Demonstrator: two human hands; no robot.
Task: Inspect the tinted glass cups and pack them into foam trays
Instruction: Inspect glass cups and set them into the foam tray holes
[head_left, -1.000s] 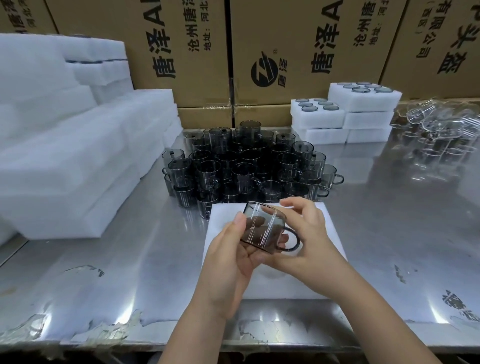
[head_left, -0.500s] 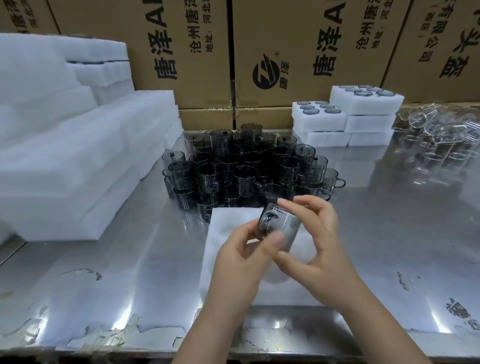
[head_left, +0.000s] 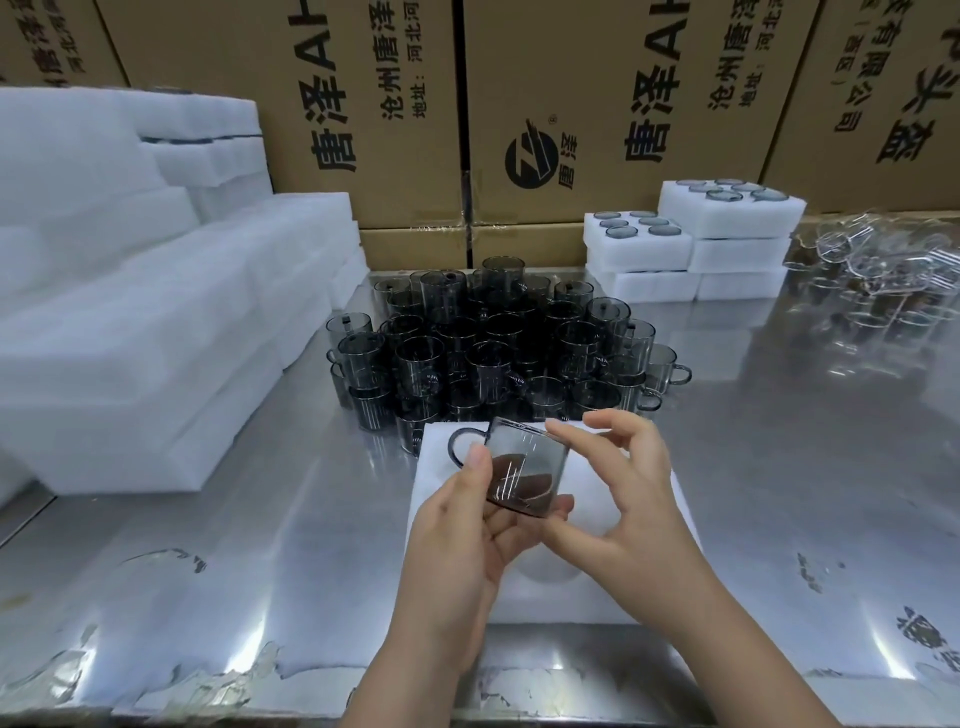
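Observation:
I hold one smoky tinted glass cup (head_left: 524, 467) above a white foam tray (head_left: 644, 582) on the steel table, its handle pointing left. My left hand (head_left: 467, 525) cradles the cup from below, thumb on its side. My right hand (head_left: 623, 499) touches its rim with a fingertip and its base with the thumb. A dense cluster of tinted cups (head_left: 493, 348) stands just behind the tray. A round pocket shows in the tray under my hands; the other pockets are hidden.
Stacks of white foam trays (head_left: 130, 322) fill the left side. Packed foam trays (head_left: 696, 244) with cups sit at the back right, clear glassware (head_left: 883, 270) beyond them. Cardboard boxes (head_left: 597, 104) line the back. The steel table (head_left: 182, 597) has a worn front edge.
The cup has been turned in my hands: its handle pointed right a second ago and now points left, with the cup held more upright.

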